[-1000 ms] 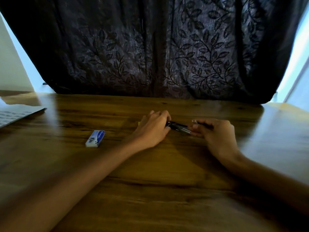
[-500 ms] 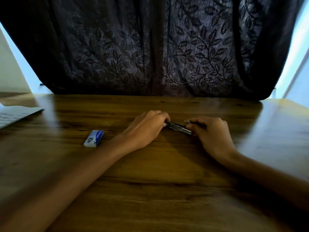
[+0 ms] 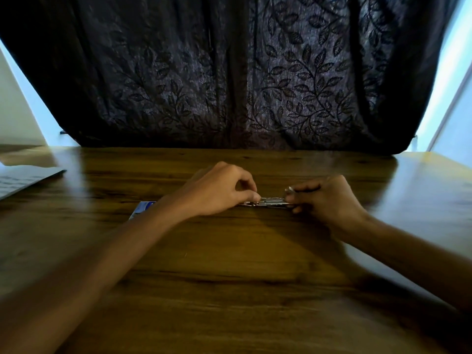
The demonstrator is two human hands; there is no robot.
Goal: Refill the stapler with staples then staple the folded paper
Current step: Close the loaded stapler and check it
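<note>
A small dark stapler (image 3: 270,202) with a shiny metal rail lies flat on the wooden table (image 3: 229,264), between my two hands. My left hand (image 3: 217,190) pinches its left end with thumb and fingertips. My right hand (image 3: 324,198) grips its right end, fingers curled around it. A blue and white staple box (image 3: 141,209) lies just left of my left wrist, partly hidden by the forearm. I cannot see the folded paper near the hands.
A white printed sheet (image 3: 23,178) lies at the table's far left edge. A dark leaf-patterned curtain (image 3: 229,72) hangs right behind the table's back edge. Bright window strips show at both sides.
Both hands stayed on the stapler. It now lies flatter and looks stretched open, with more of its metal rail showing. My left forearm now covers part of the staple box.
</note>
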